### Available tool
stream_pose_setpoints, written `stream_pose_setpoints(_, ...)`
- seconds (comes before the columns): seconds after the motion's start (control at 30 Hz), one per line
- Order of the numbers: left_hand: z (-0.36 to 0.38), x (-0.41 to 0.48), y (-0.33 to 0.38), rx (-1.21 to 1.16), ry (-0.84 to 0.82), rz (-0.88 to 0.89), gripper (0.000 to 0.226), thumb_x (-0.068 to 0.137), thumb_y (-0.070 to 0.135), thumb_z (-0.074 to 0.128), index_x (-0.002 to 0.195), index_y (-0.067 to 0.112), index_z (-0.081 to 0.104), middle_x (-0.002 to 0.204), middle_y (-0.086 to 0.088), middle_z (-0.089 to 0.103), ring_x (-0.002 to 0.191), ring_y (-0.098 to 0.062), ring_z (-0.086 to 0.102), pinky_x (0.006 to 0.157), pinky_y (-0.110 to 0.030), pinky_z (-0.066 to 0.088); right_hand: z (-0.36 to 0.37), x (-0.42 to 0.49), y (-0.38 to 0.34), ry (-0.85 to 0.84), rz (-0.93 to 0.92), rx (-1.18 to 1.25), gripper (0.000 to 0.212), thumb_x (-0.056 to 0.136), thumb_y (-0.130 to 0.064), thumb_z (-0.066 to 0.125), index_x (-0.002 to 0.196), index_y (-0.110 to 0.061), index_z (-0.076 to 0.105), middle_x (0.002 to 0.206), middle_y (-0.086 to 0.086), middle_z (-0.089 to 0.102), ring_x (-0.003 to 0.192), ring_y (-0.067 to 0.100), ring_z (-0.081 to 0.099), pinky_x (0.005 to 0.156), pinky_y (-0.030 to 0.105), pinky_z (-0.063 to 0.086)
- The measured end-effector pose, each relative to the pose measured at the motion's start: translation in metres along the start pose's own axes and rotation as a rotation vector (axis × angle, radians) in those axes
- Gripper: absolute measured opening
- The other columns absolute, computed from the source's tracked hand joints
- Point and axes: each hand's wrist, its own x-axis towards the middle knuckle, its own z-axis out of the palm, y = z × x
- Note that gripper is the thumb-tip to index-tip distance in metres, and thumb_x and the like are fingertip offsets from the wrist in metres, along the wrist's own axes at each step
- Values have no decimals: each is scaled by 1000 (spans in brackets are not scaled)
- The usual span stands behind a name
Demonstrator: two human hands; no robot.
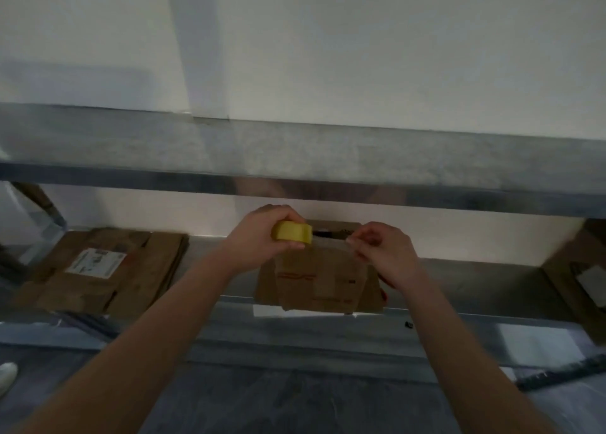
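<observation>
My left hand (262, 233) grips a yellow roll of tape (292, 232) above a brown cardboard box (311, 279) with red print. My right hand (382, 250) pinches the free end of a clear strip of tape (331, 242) that stretches from the roll to its fingers. The strip runs across the far top edge of the box. The box lies on the lower metal shelf (475, 283), its near edge hanging slightly over the shelf front.
A stack of flattened cardboard with a white label (98, 269) lies on the shelf at left. Another cardboard piece (577, 269) stands at far right. An upper metal shelf (295, 158) spans just above my hands. A white shoe (6, 376) shows at lower left.
</observation>
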Motion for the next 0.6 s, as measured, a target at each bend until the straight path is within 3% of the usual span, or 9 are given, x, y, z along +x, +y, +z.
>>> stream_pose_setpoints(0.13,12,21,-13,-1,-1,-26,35,78,36,76,107,37,58,104,18,57,98,-3,49,80,-21,41,-1,15,14,2,58,64,6,84,-30,77,83,-27,71,76,-11,74,72,5,71,82,35,60)
stream_pose_setpoints(0.3,21,45,-33,-62,-97,-87,38,79,39,75,114,37,59,113,8,63,101,-9,57,84,-27,47,0,31,28,6,70,33,8,83,-35,77,82,-31,70,74,-14,73,68,2,70,71,24,57)
stream_pose_setpoints(0.37,25,53,-41,-74,-130,-137,43,79,41,74,119,35,59,118,6,63,104,-11,58,88,-28,49,2,36,33,-7,87,41,9,83,-35,77,83,-31,69,74,-13,74,68,3,70,73,27,59)
stream_pose_setpoints(0.5,34,63,-47,-142,-120,-215,52,76,47,74,124,40,55,119,15,58,109,-6,55,84,-8,40,1,46,42,-19,116,94,9,83,-31,77,84,-27,69,74,-9,74,68,7,72,75,33,61)
stream_pose_setpoints(0.6,44,68,-45,-77,-103,-192,56,76,47,75,127,40,54,124,12,58,111,-7,54,92,-20,43,-5,52,50,-24,135,139,10,83,-27,78,84,-23,70,73,-5,74,69,10,73,73,30,61)
